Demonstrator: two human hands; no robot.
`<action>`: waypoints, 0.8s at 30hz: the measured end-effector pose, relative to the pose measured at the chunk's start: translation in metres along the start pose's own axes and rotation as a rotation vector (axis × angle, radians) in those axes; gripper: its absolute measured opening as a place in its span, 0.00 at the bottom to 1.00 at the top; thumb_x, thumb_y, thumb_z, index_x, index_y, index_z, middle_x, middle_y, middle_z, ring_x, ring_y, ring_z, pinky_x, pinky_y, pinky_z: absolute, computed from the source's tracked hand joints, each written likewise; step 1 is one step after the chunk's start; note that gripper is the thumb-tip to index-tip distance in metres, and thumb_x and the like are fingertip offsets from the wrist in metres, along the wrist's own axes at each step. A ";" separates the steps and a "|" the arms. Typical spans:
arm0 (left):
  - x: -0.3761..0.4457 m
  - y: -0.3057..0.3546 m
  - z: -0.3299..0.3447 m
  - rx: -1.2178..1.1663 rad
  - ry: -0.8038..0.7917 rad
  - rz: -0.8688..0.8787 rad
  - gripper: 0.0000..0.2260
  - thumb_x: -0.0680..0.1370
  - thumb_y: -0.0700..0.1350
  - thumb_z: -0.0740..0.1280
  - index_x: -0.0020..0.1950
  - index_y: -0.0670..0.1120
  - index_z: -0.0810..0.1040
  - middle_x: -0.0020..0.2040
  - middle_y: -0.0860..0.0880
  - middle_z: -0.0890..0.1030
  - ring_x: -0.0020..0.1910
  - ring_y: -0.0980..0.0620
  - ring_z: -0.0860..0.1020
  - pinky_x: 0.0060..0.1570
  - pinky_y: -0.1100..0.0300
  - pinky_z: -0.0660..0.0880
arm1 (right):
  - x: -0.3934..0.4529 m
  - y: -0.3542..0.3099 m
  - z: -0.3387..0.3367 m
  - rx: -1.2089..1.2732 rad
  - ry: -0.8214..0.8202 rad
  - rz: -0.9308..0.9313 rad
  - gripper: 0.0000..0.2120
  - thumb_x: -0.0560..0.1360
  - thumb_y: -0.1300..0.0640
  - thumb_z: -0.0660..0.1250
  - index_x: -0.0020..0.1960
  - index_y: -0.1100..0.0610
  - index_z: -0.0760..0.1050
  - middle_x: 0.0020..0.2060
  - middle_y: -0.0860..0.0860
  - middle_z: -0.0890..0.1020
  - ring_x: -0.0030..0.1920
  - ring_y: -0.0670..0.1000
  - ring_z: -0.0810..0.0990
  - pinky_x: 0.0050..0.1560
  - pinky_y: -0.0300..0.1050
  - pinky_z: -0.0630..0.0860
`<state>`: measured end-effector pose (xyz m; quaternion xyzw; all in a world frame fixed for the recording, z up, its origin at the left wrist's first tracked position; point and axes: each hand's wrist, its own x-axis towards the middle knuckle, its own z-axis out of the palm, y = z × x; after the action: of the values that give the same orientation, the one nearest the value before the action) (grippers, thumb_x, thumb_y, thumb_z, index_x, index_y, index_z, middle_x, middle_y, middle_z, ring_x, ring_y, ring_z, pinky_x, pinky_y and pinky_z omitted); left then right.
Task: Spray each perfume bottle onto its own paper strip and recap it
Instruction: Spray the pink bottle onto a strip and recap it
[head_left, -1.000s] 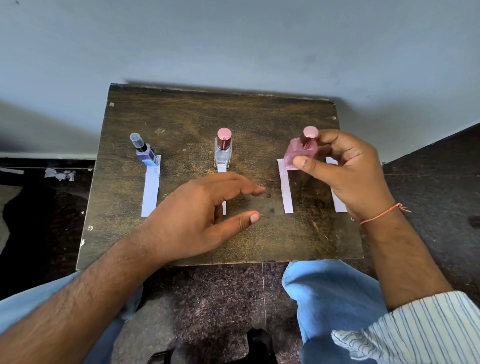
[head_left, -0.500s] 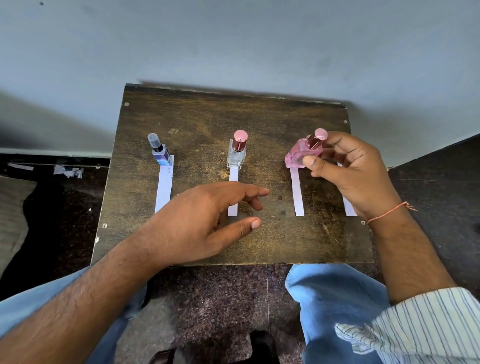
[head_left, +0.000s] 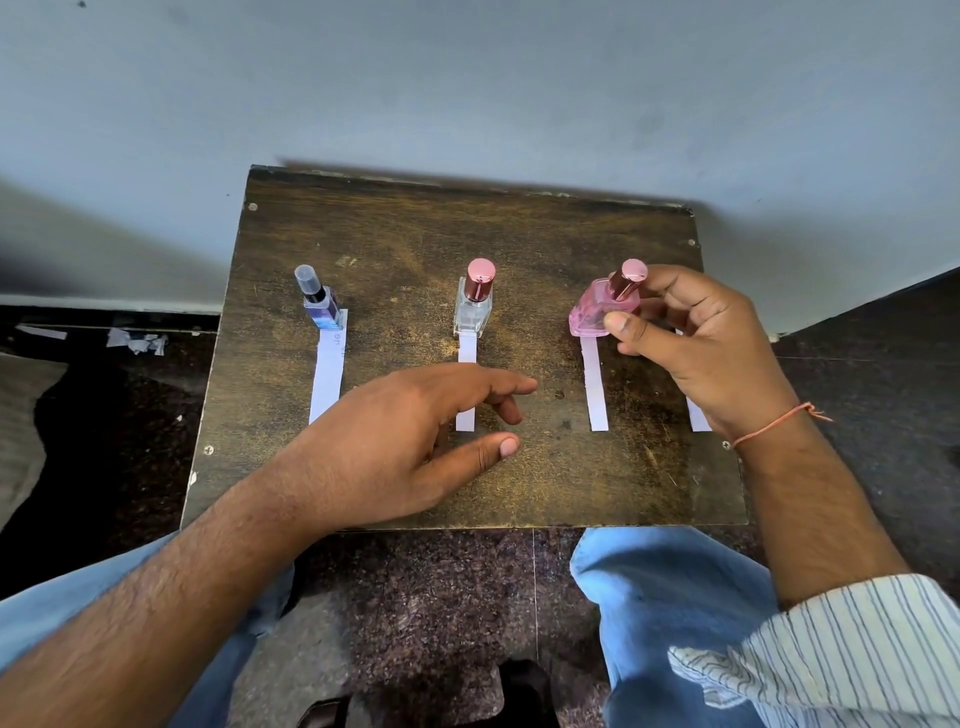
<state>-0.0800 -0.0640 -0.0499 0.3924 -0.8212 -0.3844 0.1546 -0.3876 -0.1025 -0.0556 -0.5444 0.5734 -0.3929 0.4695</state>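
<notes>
My right hand (head_left: 696, 353) pinches the tilted pink bottle (head_left: 597, 312) above its strip (head_left: 595, 384); my left hand (head_left: 415, 431) hovers nearby, fingers spread.

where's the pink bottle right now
In the head view the pink bottle sits right of the clear bottle, tilted at the top of its paper strip, gripped by the right hand.
</notes>
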 end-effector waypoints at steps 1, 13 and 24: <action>0.000 0.000 0.001 -0.003 0.001 0.003 0.22 0.84 0.61 0.66 0.79 0.59 0.73 0.64 0.67 0.82 0.39 0.56 0.82 0.47 0.57 0.82 | 0.000 0.001 0.000 0.004 -0.002 0.004 0.17 0.76 0.65 0.77 0.60 0.48 0.85 0.53 0.50 0.88 0.51 0.45 0.83 0.52 0.51 0.88; 0.001 0.000 0.001 0.003 0.000 0.012 0.22 0.85 0.59 0.66 0.78 0.58 0.74 0.63 0.67 0.81 0.37 0.55 0.80 0.45 0.64 0.79 | 0.000 0.003 -0.001 -0.003 -0.006 0.018 0.18 0.75 0.64 0.78 0.58 0.44 0.86 0.54 0.46 0.89 0.51 0.44 0.83 0.60 0.64 0.85; 0.003 0.005 0.001 -0.014 -0.006 0.017 0.21 0.85 0.58 0.65 0.78 0.56 0.75 0.63 0.66 0.82 0.40 0.64 0.79 0.46 0.70 0.74 | -0.002 0.010 -0.008 -0.054 -0.010 -0.028 0.25 0.75 0.63 0.80 0.67 0.45 0.82 0.62 0.50 0.87 0.58 0.55 0.85 0.70 0.71 0.77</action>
<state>-0.0855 -0.0639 -0.0473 0.3829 -0.8224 -0.3898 0.1582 -0.3977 -0.0998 -0.0632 -0.5666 0.5739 -0.3811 0.4521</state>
